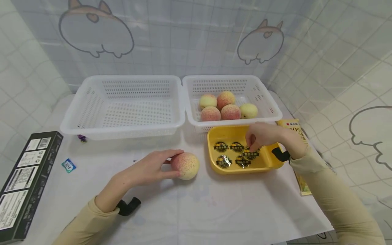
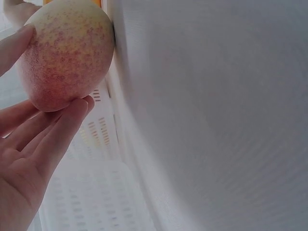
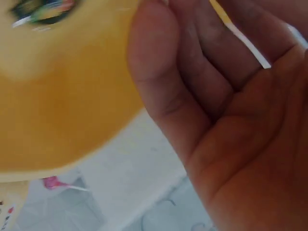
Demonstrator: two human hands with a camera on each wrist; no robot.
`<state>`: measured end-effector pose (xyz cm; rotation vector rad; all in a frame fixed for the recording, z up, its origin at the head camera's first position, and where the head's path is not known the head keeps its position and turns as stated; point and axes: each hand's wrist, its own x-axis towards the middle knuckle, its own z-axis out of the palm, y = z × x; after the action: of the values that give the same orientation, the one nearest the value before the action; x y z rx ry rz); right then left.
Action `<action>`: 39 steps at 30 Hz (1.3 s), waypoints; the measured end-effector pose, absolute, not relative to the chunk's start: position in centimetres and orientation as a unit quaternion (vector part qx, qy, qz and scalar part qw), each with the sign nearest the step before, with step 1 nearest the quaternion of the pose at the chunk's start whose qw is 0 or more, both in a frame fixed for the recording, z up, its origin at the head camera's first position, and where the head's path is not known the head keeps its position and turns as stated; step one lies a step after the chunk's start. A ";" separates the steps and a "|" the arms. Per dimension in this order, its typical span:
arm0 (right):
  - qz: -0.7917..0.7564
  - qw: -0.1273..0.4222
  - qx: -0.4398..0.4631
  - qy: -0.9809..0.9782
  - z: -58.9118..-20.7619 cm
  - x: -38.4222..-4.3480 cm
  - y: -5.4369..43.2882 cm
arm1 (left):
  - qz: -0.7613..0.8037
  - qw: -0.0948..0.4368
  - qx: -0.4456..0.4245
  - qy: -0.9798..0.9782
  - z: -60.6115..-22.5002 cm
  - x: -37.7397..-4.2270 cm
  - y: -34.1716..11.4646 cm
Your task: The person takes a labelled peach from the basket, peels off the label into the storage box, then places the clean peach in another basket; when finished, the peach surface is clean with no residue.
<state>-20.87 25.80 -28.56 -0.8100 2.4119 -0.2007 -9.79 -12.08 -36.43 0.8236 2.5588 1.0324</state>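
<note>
My left hand (image 1: pixel 153 166) holds a peach (image 1: pixel 185 165) at the table's middle, thumb on one side and fingers on the other. In the left wrist view the peach (image 2: pixel 67 53) shows a red speckled side between thumb and fingertips. My right hand (image 1: pixel 261 134) reaches over the yellow tray (image 1: pixel 266 165) and pinches a black and gold oval sticker (image 1: pixel 251 154) between thumb and finger. Several similar stickers (image 1: pixel 224 161) lie on the tray floor. The right wrist view shows the right hand (image 3: pixel 207 82) with curled fingers, its fingertips cut off at the top.
Behind stand two white perforated baskets: a left basket (image 1: pixel 122 131) with bare floor and a right basket (image 1: pixel 269 102) holding several peaches (image 1: pixel 231 112). A yellow packet (image 1: pixel 303 185) lies at right, a long black box (image 1: pixel 30 183) at left. A small blue packet (image 1: pixel 68 165) lies near the box.
</note>
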 end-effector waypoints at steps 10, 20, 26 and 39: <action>0.030 0.383 -0.223 0.896 -29.6 -21.6 25.7 | 0.359 0.130 0.288 0.878 -36.5 -9.8 -12.1; 0.077 0.388 -0.238 0.887 -30.8 -21.8 25.4 | 0.353 0.133 0.288 0.880 -36.3 -9.8 -12.1; 0.097 0.384 -0.226 0.890 -31.3 -21.9 25.2 | 0.352 0.128 0.292 0.880 -36.3 -9.7 -12.0; 0.089 0.375 -0.229 0.894 -31.9 -22.0 25.5 | 0.347 0.131 0.288 0.883 -36.2 -9.7 -12.0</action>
<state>-21.96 25.49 -31.93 -0.5874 2.2884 0.2272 -9.66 -11.99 -36.19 0.8371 2.5634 1.0082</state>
